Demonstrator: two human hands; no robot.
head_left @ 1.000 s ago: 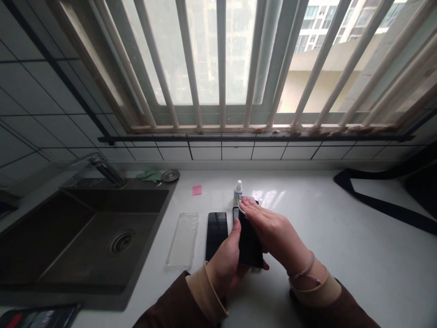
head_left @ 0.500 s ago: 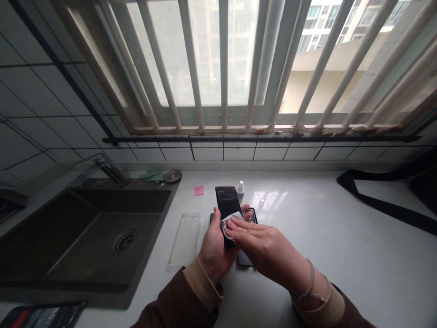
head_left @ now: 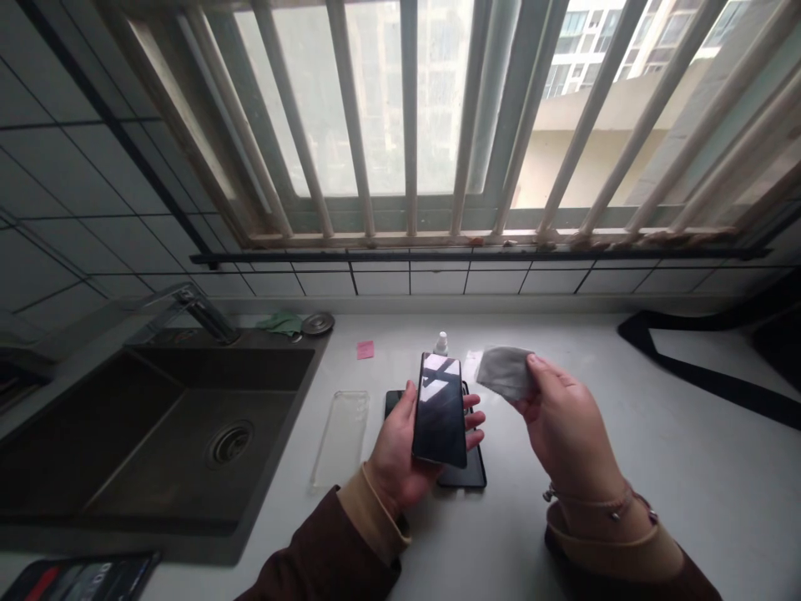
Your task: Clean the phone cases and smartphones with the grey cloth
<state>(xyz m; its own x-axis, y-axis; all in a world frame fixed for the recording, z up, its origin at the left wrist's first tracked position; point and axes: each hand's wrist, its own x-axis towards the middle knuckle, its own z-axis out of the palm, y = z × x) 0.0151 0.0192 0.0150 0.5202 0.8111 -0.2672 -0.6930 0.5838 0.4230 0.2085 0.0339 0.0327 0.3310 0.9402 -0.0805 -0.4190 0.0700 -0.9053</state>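
A dark phone [head_left: 440, 417] lies face up in my left hand [head_left: 400, 459], the thumb along its left edge and the fingertips past its right edge. Light reflects off the upper part of its screen. To the right, my right hand [head_left: 566, 421] pinches a grey cloth [head_left: 506, 373] by its right side, apart from the phone. Under and behind the left hand, a black phone case [head_left: 474, 474] rests on the white counter, with another dark object [head_left: 392, 401] partly hidden beside it. A clear phone case [head_left: 340, 441] lies to the left.
A small white-capped bottle [head_left: 441, 342] stands behind the phone. A pink note [head_left: 365, 350] is on the counter [head_left: 626, 484]. At left is a sink [head_left: 250, 467] with a faucet [head_left: 209, 315], green cloth [head_left: 280, 323] and round metal strainer [head_left: 318, 323]. A black strap [head_left: 707, 380] lies at right.
My right hand has lifted the cloth off the phone and moved right, showing the cloth's grey side. My left hand has tilted the phone and shifted it slightly right, so its whole screen shows.
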